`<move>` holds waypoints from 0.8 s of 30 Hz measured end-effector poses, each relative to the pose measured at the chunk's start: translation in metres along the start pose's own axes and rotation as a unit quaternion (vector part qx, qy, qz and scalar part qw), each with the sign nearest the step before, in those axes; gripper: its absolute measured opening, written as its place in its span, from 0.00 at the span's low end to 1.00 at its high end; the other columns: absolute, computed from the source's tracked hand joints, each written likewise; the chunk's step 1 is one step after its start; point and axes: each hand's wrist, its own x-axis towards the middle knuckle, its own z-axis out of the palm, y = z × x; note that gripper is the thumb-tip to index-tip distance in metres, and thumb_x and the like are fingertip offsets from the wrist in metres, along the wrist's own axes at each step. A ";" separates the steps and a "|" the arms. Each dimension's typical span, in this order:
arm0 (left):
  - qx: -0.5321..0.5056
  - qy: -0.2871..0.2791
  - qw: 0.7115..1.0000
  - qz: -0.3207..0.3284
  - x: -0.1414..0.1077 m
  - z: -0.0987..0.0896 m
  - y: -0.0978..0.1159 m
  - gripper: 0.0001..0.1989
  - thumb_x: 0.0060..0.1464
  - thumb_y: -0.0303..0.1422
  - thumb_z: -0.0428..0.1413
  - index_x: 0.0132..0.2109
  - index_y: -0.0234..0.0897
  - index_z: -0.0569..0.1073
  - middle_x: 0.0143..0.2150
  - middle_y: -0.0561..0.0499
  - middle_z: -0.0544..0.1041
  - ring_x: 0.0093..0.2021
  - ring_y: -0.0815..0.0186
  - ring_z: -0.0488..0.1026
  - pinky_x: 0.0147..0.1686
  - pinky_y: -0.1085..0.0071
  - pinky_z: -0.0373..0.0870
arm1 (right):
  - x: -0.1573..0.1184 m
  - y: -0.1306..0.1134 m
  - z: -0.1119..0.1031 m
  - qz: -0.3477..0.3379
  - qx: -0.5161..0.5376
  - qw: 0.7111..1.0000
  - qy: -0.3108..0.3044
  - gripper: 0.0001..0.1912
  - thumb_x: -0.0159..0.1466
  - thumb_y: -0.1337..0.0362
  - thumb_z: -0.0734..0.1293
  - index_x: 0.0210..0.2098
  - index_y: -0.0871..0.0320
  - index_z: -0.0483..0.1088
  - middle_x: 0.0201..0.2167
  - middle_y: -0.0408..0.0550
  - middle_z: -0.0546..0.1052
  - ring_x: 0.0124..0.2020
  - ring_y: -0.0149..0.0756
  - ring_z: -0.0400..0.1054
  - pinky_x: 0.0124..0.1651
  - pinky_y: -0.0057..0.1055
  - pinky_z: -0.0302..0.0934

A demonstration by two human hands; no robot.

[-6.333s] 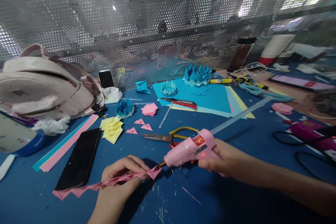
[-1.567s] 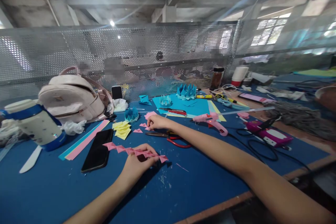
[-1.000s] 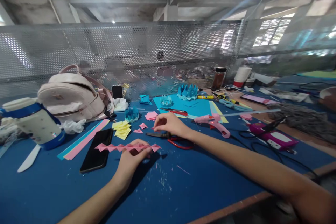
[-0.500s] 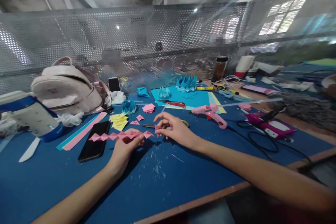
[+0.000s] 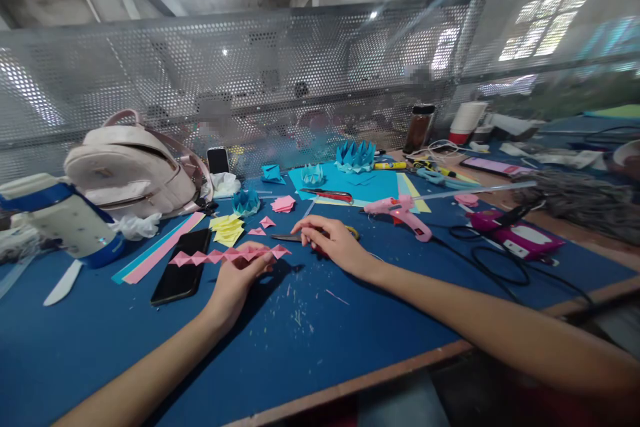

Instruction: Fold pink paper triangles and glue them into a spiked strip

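My left hand (image 5: pixel 240 280) is closed in a pinch on a zigzag strip of folded pink paper (image 5: pixel 200 257), which runs in points from above the black phone to beyond my fingertips. To its right, my right hand (image 5: pixel 333 245) has its fingers curled over a pair of scissors (image 5: pixel 286 237). The blades stick out to the left and part of a yellowish handle shows behind the hand. Whatever those fingertips hold, if anything, is hidden. Small folded pink pieces (image 5: pixel 267 221) lie just beyond the strip, near a pile of yellow folded papers (image 5: pixel 227 230).
A pink glue gun (image 5: pixel 403 213) lies to the right, its black cord trailing by a magenta box (image 5: pixel 520 237). Blue paper crowns (image 5: pixel 355 157), a red cutter (image 5: pixel 333 197) and blue sheets are at the back. A tumbler (image 5: pixel 75 227) and backpack (image 5: pixel 130 170) stand left.
My right hand has drawn slightly right, away from the strip's end. The pink piece that was at its fingertips no longer shows. My left hand keeps the strip in nearly the same place.
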 end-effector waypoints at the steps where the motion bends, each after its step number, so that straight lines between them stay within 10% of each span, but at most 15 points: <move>1: 0.000 0.002 1.000 -0.001 0.000 -0.001 -0.001 0.12 0.48 0.36 0.68 0.35 0.33 0.76 0.30 0.53 0.75 0.32 0.69 0.72 0.35 0.75 0.69 | -0.001 0.000 0.000 -0.010 -0.013 1.000 0.001 0.12 0.70 0.60 0.58 0.43 0.58 0.71 0.29 0.44 0.71 0.28 0.30 0.64 0.33 0.29 0.59; 6: -0.005 0.007 1.000 -0.005 0.001 -0.001 -0.002 0.14 0.47 0.37 0.68 0.35 0.33 0.76 0.29 0.52 0.75 0.32 0.68 0.72 0.36 0.74 0.70 | -0.004 0.000 0.003 -0.068 -0.051 0.996 -0.027 0.13 0.72 0.64 0.55 0.53 0.56 0.62 0.29 0.41 0.71 0.28 0.30 0.62 0.35 0.29 0.57; 12: -0.009 0.008 1.000 -0.003 -0.001 0.002 0.003 0.14 0.46 0.37 0.68 0.36 0.34 0.75 0.28 0.54 0.74 0.31 0.70 0.70 0.34 0.76 0.68 | -0.005 0.000 0.006 -0.003 -0.001 0.999 -0.045 0.09 0.69 0.59 0.63 0.36 0.56 0.61 0.28 0.44 0.77 0.24 0.29 0.66 0.30 0.27 0.61; 24: -0.013 -0.002 1.000 -0.008 -0.001 0.002 0.003 0.15 0.46 0.37 0.68 0.37 0.34 0.75 0.28 0.54 0.76 0.31 0.69 0.72 0.34 0.77 0.68 | -0.006 0.005 0.010 0.024 0.012 0.997 -0.068 0.15 0.67 0.53 0.66 0.34 0.58 0.63 0.25 0.45 0.78 0.21 0.29 0.68 0.26 0.25 0.63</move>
